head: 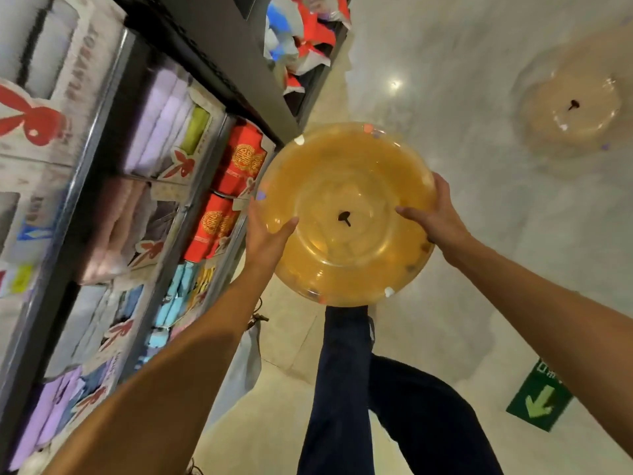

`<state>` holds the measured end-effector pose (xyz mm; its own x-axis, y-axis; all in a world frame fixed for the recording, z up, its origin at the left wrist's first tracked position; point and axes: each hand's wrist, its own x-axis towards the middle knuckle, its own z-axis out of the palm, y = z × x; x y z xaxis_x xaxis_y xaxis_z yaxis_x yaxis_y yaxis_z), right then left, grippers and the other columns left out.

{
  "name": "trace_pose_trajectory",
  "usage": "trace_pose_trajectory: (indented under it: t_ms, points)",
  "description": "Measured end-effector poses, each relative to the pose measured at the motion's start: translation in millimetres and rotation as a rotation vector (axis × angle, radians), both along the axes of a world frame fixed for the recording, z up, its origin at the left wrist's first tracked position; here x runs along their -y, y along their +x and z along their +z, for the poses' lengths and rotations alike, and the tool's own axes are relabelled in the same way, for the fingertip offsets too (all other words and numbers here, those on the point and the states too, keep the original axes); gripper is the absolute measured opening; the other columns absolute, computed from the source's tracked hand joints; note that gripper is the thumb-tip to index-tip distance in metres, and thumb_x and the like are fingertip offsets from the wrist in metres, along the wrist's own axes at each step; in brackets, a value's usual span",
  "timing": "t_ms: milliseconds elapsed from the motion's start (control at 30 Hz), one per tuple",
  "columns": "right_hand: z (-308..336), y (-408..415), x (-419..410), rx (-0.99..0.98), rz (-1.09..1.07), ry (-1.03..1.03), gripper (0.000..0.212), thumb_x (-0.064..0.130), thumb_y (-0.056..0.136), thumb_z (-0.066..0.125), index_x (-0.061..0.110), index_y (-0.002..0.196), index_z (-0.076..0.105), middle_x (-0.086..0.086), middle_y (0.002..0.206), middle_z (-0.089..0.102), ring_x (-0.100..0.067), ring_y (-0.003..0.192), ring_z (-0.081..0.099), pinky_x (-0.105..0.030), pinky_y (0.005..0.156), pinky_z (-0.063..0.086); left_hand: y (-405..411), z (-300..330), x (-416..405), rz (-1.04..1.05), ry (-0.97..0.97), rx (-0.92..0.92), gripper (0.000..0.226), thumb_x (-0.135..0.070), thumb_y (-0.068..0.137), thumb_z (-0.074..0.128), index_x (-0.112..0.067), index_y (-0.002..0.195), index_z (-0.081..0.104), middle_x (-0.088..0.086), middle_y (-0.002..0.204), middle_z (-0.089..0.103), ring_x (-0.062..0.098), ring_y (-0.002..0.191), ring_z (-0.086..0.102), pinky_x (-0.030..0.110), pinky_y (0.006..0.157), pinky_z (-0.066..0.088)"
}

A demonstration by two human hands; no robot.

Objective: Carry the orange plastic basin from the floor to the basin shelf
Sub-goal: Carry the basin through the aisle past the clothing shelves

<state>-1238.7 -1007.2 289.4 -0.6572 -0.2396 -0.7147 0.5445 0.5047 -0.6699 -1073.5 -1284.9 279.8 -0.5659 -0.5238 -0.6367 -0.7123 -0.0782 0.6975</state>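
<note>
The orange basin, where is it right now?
The orange basin is held up between both hands, left hand and right hand, beside the towel shelf.

At nine to eleven o'clock, the towel boxes point(51, 108) on the rack carry a red rabbit-head logo point(32, 114), and a blurred vertical word beside it looks like "PLAYBOY". Nearer centre, the red packs point(239, 162) show a gold double-happiness emblem point(247, 158). At four o'clock, a green floor sign point(539, 401) bears a pale arrow; its small characters are unreadable.
</note>
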Motion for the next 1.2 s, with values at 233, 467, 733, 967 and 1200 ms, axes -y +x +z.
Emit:
trace_pose_trajectory:
  t_ms: [233, 467, 733, 967, 1200]
  points:
    - [-87, -67, 17, 0.05, 0.014, 0.028, 0.092, 0.034, 0.09, 0.081, 0.036, 0.159, 0.02, 0.004, 0.148, 0.042, -0.023, 0.13, 0.049, -0.035, 0.085, 0.055, -66, -90, 17, 0.03, 0.018, 0.007, 0.096, -0.027, 0.088, 0.085, -0.027, 0.164, 0.025, -0.007, 0.152, 0.047, 0.016, 0.138, 0.05, 0.035, 0.109, 0.045]
    - [-174, -100, 39, 0.076, 0.09, 0.033, 0.094, 0.029, 0.09, 0.08, 0.032, 0.16, 0.018, 0.004, 0.144, 0.043, -0.023, 0.128, 0.051, -0.047, 0.097, 0.059, -93, -166, 33, 0.071, 0.012, 0.019, 0.095, -0.029, 0.086, 0.087, -0.027, 0.162, 0.03, -0.014, 0.14, 0.054, 0.002, 0.125, 0.057, 0.018, 0.093, 0.051]
    - [-260, -103, 48, 0.136, 0.112, 0.054, 0.106, 0.024, 0.088, 0.082, 0.029, 0.165, 0.01, 0.0, 0.15, 0.042, -0.026, 0.132, 0.05, -0.046, 0.1, 0.057, -88, -242, 42, 0.081, 0.102, 0.066, 0.107, -0.041, 0.078, 0.091, -0.036, 0.163, 0.027, -0.01, 0.151, 0.056, 0.014, 0.139, 0.055, 0.051, 0.115, 0.048]
    - [-303, -99, 50, 0.235, 0.057, 0.022, 0.107, 0.027, 0.088, 0.083, 0.037, 0.164, 0.008, 0.003, 0.149, 0.043, -0.02, 0.124, 0.054, -0.034, 0.083, 0.06, -86, -284, 48, 0.158, 0.112, 0.159, 0.096, -0.027, 0.089, 0.084, -0.032, 0.164, 0.026, -0.004, 0.15, 0.055, 0.018, 0.132, 0.057, 0.046, 0.11, 0.052]
    - [-319, -102, 45, 0.23, 0.051, 0.049, 0.097, 0.028, 0.082, 0.085, 0.035, 0.157, 0.023, 0.002, 0.14, 0.051, -0.027, 0.118, 0.061, -0.031, 0.059, 0.054, -91, -301, 54, 0.183, 0.109, 0.253, 0.075, -0.018, 0.091, 0.082, -0.02, 0.153, 0.04, -0.008, 0.12, 0.063, 0.003, 0.102, 0.063, 0.027, 0.077, 0.058]
